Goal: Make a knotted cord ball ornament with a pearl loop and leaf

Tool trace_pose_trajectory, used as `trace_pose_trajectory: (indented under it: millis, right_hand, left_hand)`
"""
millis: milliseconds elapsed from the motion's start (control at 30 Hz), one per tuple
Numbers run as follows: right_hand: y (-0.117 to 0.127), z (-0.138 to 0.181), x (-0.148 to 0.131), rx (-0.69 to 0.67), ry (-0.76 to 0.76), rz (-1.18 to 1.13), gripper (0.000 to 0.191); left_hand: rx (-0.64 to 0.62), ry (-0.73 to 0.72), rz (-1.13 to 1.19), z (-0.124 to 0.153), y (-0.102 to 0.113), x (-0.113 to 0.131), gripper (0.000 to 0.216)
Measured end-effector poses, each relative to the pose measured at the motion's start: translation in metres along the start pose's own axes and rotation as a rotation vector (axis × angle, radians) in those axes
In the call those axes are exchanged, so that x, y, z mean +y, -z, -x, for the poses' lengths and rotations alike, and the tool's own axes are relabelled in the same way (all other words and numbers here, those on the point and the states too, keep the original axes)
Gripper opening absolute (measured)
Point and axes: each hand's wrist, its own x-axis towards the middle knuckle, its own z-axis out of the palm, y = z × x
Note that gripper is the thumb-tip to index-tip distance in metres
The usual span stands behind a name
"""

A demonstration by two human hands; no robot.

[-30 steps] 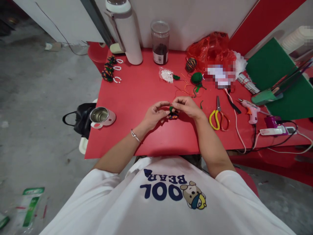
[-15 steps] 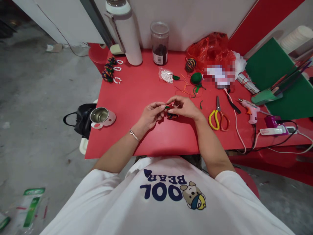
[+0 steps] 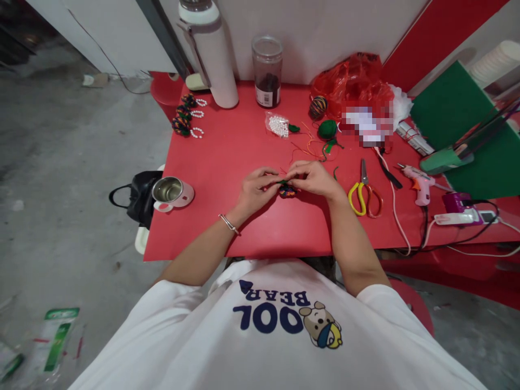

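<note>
Near the front middle of the table, my left hand (image 3: 259, 190) and my right hand (image 3: 312, 178) meet with their fingertips pinched together. Between them is a small multicoloured yarn piece (image 3: 288, 191), dark with orange and red strands, with a bit of green yarn (image 3: 283, 182) at its top. Both hands grip at this green top, and the yarn piece hangs just below the fingertips. My fingers partly cover the green part, so its exact shape is hidden.
Scissors (image 3: 361, 192), a pink glue gun (image 3: 420, 181) and cords lie to the right. Behind are a bag of white beads (image 3: 278, 125), a green yarn ball (image 3: 327, 129) and a multicoloured yarn ball (image 3: 318, 108). A mug (image 3: 174, 194) and several beaded yarn ornaments (image 3: 181, 125) stand left.
My hands have come closer together, and my right fingertips now meet my left ones at the green yarn. More of the multicoloured piece shows below them.
</note>
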Motion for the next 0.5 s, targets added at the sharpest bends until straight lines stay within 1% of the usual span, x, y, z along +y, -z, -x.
trace_pose_trajectory:
  millis: [33, 100, 233, 400, 500]
  right_hand:
    - [-0.0001, 0.0004, 0.0008, -0.002, 0.008, 0.013, 0.019]
    - [0.0000, 0.0011, 0.0024, -0.016, 0.019, 0.047, 0.019]
    - [0.0015, 0.0015, 0.0053, -0.047, 0.060, 0.120, 0.021]
    - [0.0035, 0.0024, 0.0070, -0.077, 0.074, 0.187, 0.026]
    - [0.0050, 0.0037, 0.0056, -0.104, 0.069, 0.197, 0.028]
  left_hand:
    - [-0.016, -0.079, -0.048, -0.0003, 0.0017, -0.0023, 0.012]
    - [-0.051, -0.189, -0.098, -0.0007, 0.0053, -0.0063, 0.013]
    - [-0.132, -0.315, -0.126, -0.0005, 0.0095, -0.0108, 0.017]
    - [-0.196, -0.403, -0.116, -0.0010, 0.0080, -0.0117, 0.020]
    - [-0.225, -0.399, -0.094, -0.0014, 0.0079, -0.0114, 0.019]
